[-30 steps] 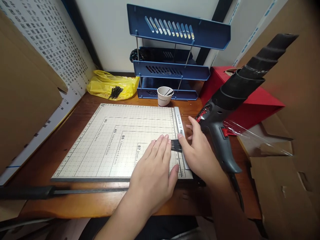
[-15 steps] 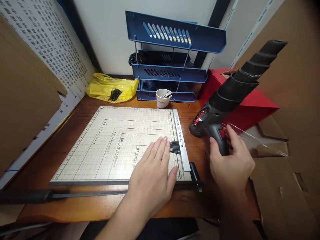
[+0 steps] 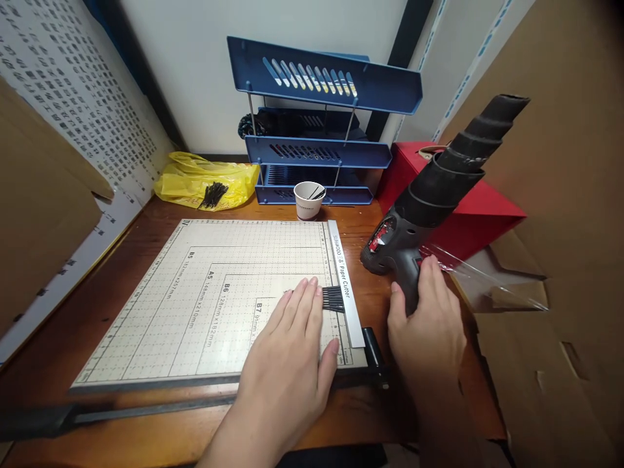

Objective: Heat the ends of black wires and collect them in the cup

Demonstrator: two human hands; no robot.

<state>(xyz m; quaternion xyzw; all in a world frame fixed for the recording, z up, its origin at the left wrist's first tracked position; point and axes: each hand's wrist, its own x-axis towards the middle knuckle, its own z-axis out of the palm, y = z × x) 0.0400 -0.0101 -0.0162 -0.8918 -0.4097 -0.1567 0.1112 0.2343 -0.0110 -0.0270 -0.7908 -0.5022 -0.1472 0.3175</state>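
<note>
My left hand (image 3: 292,351) lies flat on the white paper cutter board (image 3: 209,292), its fingers pressing down a row of thin black strands (image 3: 334,299) next to the cutter's ruler strip (image 3: 345,283). My right hand (image 3: 429,318) is wrapped around the grip of a dark grey heat gun (image 3: 414,221). The gun rests on the wooden desk to the right of the board, and its black ribbed nozzle points up and to the right.
A blue stacked letter tray (image 3: 316,123) and a white paper cup (image 3: 308,199) stand behind the board. A yellow bag (image 3: 207,179) with black strands lies at back left. A red box (image 3: 448,195) and cardboard (image 3: 560,325) crowd the right; the cutter arm (image 3: 97,413) lies along the front edge.
My right hand left the black strands, moved right and closed on the heat gun's grip. My left hand stayed pressed on the strands. The view shifted slightly right.
</note>
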